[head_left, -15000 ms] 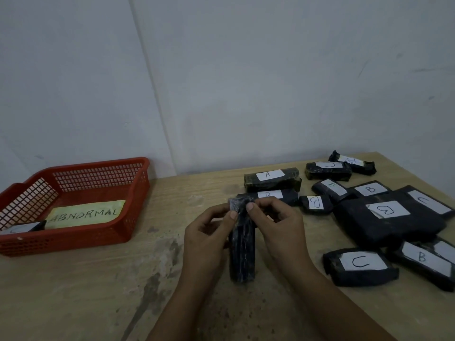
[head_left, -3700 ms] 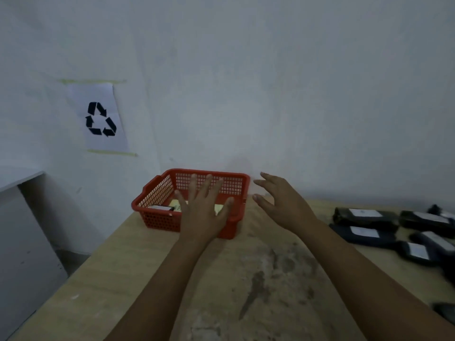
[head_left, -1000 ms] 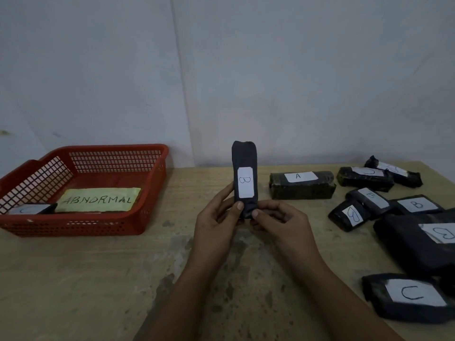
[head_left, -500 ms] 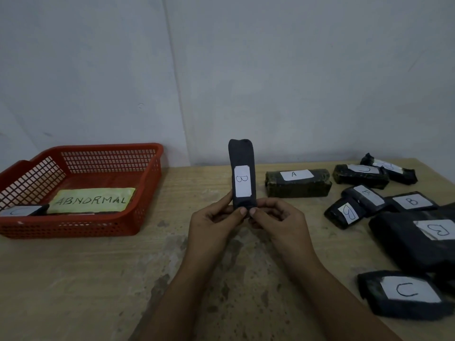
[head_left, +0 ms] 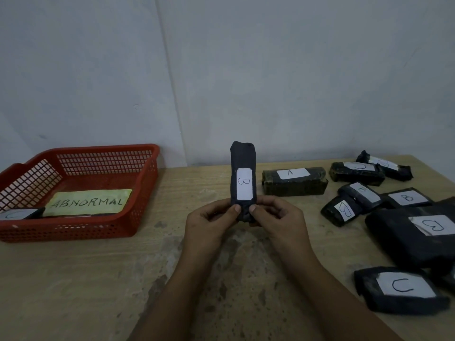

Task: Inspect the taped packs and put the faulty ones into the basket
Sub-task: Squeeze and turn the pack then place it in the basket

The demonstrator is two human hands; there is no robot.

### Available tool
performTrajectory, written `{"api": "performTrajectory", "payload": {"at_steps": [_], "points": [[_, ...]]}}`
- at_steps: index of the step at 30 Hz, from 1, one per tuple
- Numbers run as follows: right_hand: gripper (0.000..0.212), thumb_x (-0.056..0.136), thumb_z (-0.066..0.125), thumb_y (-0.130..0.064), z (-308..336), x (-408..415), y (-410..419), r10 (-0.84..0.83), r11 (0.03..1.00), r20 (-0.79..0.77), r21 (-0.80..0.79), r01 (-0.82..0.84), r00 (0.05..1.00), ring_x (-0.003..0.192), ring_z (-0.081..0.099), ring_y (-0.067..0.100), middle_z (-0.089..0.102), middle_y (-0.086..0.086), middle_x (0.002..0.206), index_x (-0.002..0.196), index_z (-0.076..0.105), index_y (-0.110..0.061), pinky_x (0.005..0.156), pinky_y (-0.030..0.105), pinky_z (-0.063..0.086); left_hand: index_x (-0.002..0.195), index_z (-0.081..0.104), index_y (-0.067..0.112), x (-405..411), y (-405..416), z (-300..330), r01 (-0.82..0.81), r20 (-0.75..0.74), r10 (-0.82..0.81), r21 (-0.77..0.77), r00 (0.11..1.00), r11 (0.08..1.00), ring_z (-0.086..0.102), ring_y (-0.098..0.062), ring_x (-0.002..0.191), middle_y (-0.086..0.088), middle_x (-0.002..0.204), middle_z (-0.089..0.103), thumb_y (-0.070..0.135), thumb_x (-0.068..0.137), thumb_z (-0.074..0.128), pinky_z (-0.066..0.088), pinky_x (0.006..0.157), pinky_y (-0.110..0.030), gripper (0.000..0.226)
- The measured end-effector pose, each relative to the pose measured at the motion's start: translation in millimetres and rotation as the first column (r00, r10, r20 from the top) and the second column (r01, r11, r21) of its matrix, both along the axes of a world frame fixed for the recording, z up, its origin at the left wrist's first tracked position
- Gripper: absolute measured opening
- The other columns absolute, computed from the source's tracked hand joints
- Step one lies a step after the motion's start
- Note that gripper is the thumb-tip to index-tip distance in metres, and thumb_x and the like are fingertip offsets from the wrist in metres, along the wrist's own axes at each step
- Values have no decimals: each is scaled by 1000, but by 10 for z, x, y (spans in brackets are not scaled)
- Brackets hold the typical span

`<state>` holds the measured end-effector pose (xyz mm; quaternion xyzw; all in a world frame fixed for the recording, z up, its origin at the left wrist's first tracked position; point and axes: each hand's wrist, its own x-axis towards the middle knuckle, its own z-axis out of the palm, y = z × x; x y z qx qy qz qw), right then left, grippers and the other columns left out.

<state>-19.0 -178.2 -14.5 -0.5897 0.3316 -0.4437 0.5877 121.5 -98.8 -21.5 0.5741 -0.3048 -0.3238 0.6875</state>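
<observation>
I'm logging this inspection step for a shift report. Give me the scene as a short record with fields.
held item: black taped pack labelled B, upright above the table
left hand: pinches the pack's lower end
right hand: pinches the same end
basket: red, at left, with an ABNORMAL card and one pack inside
nearest loose pack: pack labelled A, lying behind the hands
other packs: a cluster at right, labelled B and C

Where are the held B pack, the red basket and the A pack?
held B pack point(head_left: 243, 166): head view, on its dark wrap above the label.
red basket point(head_left: 145, 183): head view, on its right mesh wall.
A pack point(head_left: 293, 185): head view, on its front side face.
</observation>
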Motion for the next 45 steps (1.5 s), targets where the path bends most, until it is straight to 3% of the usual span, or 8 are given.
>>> {"api": "performTrajectory", "payload": {"at_steps": [8,13,21,29,32,36,41,45], "points": [[23,96,77,-15,-14,4,-22,-49,999,24,-17,50,998,95,77,2,81,-12,101,119,75,-21,77,16,60,116,82,11,-30,0,14,22,43,-22,-16,999,1000,81,-21,100,-3,104,85,10,95,78,65,85,-28,21],[20,96,77,-12,-27,6,11,7,1000,-7,-30,-7,1000,94,78,5,81,-12,97,115,77,-20,75,18,61,124,80,16,-49,10,59,-16,-21,15,-10,1000,1000,80,-18,105,2,113,83,35,87,81,67,90,-46,42],[20,97,75,-16,-29,19,28,-18,999,19,-40,19,1000,95,78,8,81,-12,101,117,77,-19,75,20,62,110,81,22,-55,19,70,8,66,-8,-7,998,1000,80,-10,96,8,104,84,19,96,77,65,78,-25,14],[21,97,76,-11,-50,31,-16,-29,999,11,-24,30,1000,94,79,11,82,-2,102,117,78,-10,78,20,62,108,83,21,-63,18,48,6,102,-6,-7,995,1000,81,-12,97,6,103,85,15,96,78,66,81,-27,14],[21,97,75,-12,-39,30,-27,-22,1000,19,3,22,1000,95,80,12,83,0,104,118,78,-9,78,22,63,112,82,22,-96,16,65,11,37,-10,-20,999,1000,81,-14,100,5,106,84,29,88,80,67,83,-36,26],[19,98,74,-10,-46,17,-26,11,1000,17,13,-11,1000,95,79,14,83,0,102,117,78,-8,78,23,63,108,80,29,-87,7,69,-32,57,33,-32,998,999,80,-6,98,15,103,83,23,93,77,67,78,-28,16],[18,98,74,-12,-17,38,20,-17,1000,57,12,17,998,92,78,10,81,-2,103,116,75,-13,74,20,61,106,83,20,-90,2,67,-22,65,24,-34,998,999,81,-12,97,6,103,85,13,96,76,68,82,-33,14],[18,97,74,-8,-1,22,18,-38,999,94,24,36,995,92,79,12,82,-2,100,114,75,-14,74,21,62,105,80,26,-128,-15,85,14,61,-13,-30,998,999,81,-7,93,9,102,85,12,97,75,64,77,-23,17]]}}
